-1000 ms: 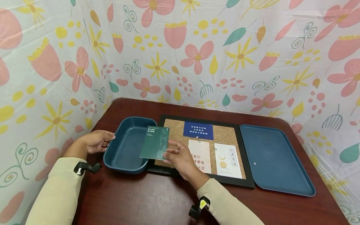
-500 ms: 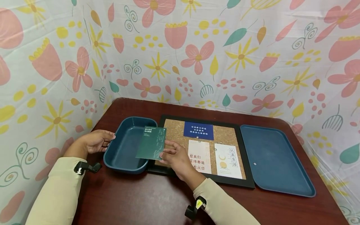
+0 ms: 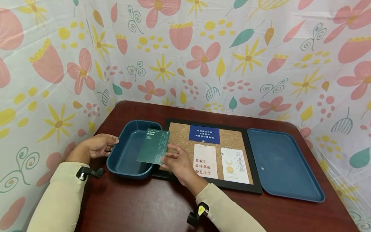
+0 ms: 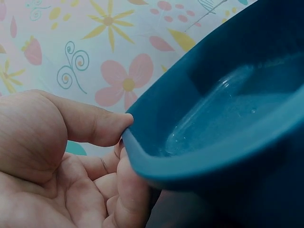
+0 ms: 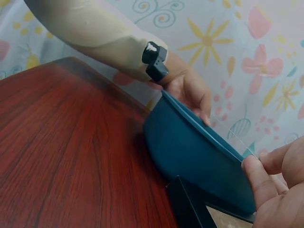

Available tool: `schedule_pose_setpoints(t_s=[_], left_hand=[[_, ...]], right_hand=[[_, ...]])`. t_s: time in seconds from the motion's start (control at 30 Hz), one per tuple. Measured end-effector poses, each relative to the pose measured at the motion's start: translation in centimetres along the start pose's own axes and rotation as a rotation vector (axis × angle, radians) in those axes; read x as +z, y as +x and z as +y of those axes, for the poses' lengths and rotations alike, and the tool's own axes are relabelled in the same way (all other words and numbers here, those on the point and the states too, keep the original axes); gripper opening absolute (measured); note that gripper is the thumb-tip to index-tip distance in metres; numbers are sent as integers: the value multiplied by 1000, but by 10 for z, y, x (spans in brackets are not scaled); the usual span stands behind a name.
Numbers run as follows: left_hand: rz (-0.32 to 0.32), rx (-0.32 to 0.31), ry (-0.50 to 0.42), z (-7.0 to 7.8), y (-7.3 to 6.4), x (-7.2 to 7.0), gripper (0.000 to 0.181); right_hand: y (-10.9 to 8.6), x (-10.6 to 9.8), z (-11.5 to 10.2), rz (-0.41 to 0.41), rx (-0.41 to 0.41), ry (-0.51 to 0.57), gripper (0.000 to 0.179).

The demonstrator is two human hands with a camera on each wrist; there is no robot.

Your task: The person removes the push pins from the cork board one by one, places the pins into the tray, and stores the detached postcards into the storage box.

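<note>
My left hand (image 3: 99, 145) pinches the left rim of a deep blue bin (image 3: 121, 164) between thumb and fingers; the left wrist view shows the thumb on top of the rim (image 4: 156, 166). By its lower right corner, my right hand (image 3: 179, 162) pinches a green card (image 3: 152, 146) printed with Chinese characters. The card is held over the right part of the bin and hides some of its inside. In the right wrist view the card shows edge-on as a thin line above the bin wall (image 5: 199, 156), and the fingers (image 5: 259, 175) are near the rim.
Right of the bin lies a black-framed cork board (image 3: 179, 132) bearing a blue card (image 3: 204, 134) and two white cards (image 3: 206, 161), each with a round pin at its top or bottom edge. Farther right, a shallow blue tray (image 3: 287, 164) holds a small round pin (image 3: 262, 168).
My right hand has moved slightly left with the green card, which now covers more of the bin and uncovers more of the cork board. The left hand stays on the rim.
</note>
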State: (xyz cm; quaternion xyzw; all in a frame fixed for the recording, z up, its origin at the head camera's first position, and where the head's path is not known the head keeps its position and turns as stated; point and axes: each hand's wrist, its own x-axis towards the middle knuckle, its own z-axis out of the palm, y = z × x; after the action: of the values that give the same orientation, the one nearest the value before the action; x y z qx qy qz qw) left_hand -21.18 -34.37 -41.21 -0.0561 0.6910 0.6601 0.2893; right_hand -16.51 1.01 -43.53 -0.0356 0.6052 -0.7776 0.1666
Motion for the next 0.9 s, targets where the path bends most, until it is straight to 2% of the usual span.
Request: schedule_pose_setpoints(t_s=[0.2,0.57,0.9], left_hand=[[-3,7,-1,-1,0,-1,12],[-6,11,7,-1,-1,-1,11],[-4,10,7,-1,-1,-1,12]], right_hand=[[1,5,0,3,-1,16,61],[2,12,2,1,-3,-25,60],[3,11,6,-31,0,19,59]])
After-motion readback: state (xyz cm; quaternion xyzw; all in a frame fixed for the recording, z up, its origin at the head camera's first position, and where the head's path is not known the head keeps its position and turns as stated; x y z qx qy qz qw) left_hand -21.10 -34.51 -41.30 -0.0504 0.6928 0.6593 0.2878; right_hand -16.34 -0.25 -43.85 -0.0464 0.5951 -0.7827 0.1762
